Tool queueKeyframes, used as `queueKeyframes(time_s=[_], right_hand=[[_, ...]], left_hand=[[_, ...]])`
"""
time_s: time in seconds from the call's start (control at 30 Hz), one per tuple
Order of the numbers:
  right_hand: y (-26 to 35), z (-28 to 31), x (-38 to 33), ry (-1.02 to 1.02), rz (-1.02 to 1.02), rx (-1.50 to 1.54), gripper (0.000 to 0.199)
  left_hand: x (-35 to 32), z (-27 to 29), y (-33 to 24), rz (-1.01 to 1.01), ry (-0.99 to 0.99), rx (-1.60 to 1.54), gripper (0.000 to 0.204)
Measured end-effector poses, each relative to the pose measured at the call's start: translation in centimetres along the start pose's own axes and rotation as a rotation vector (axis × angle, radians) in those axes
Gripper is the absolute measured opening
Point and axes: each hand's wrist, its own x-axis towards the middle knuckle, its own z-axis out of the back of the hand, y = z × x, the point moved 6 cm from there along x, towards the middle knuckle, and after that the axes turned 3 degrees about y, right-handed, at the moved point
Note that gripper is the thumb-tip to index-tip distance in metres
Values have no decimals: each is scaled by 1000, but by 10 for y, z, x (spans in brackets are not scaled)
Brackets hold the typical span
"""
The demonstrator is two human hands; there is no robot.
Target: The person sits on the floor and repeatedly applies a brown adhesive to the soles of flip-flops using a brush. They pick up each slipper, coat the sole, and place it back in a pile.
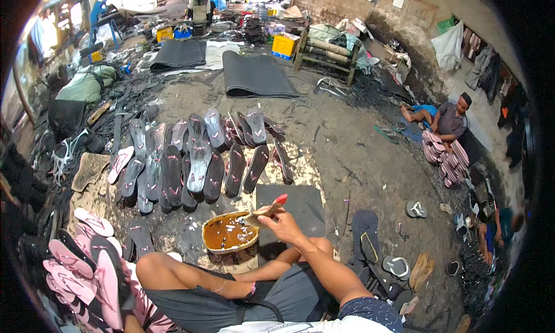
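My right hand (278,224) is closed around a brush (269,208) with a red-tipped handle. The brush's lower end is at the right rim of a yellowish basin (206,240) holding amber-brown liquid with pale bits in it. Beneath my right forearm lies a flat black sheet (300,201). At the lower left edge, a bit of skin (133,324), seemingly my left arm, shows beside a heap of pink and black flip-flops (72,280); the fingers there are hidden. Beyond the basin, several dark soles with pink straps (171,174) lie in rows.
Folded black sheets (254,76) lie farther off, near a wooden rack (326,55) and a yellow crate (284,45). On the right, a seated person (451,119) holds striped pink pieces (445,158). Another person (509,226) is at the right edge. Loose sandals (396,267) lie right of me.
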Motion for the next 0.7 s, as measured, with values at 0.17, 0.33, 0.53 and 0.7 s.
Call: queueKeyframes(time_s=[0.17,0.33,0.53,0.7], right_hand=[[-15,8,-7,-54,-62,-2,30],[-9,18,2,-102,34,-89,27],[31,42,-9,-100,29,-707,23],[61,37,11,-421,-9,499,25]], left_hand=[[12,24,-9,-97,117,651,66],[56,75,-39,-346,-45,770,59],[76,87,-41,43,-91,-417,53],[-33,-125,-141,537,604,-1343,55]])
